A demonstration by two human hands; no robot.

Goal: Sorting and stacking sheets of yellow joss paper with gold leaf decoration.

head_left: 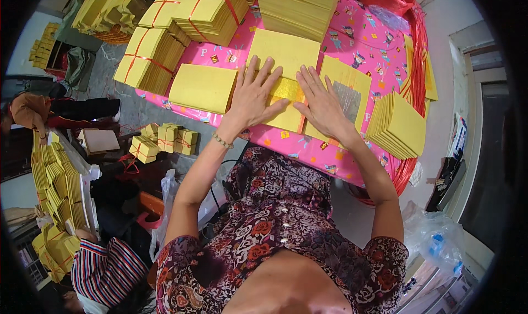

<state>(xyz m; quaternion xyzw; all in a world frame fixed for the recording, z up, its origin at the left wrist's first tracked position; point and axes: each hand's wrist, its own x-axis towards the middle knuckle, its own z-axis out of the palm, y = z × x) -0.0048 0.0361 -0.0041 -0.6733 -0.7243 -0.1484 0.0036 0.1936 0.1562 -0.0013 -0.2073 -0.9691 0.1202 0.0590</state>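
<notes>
Both my hands lie flat on yellow paper on the table, fingers stretched out and pointing away from me. Under and between them is a yellow paper piece with a shiny golden-yellow band across it. My left hand presses its left side, the thumb reaching toward the band. My right hand lies on its right edge, over a yellow sheet with a grey patch. Just beyond is a flat yellow pile. A low yellow stack sits left of my left hand.
A pink patterned cloth covers the table. Tall yellow stacks tied with red strip stand far left. At right lie a fanned yellow stack and hanging red strips. A person in a striped sleeve is at lower left, near more yellow bundles.
</notes>
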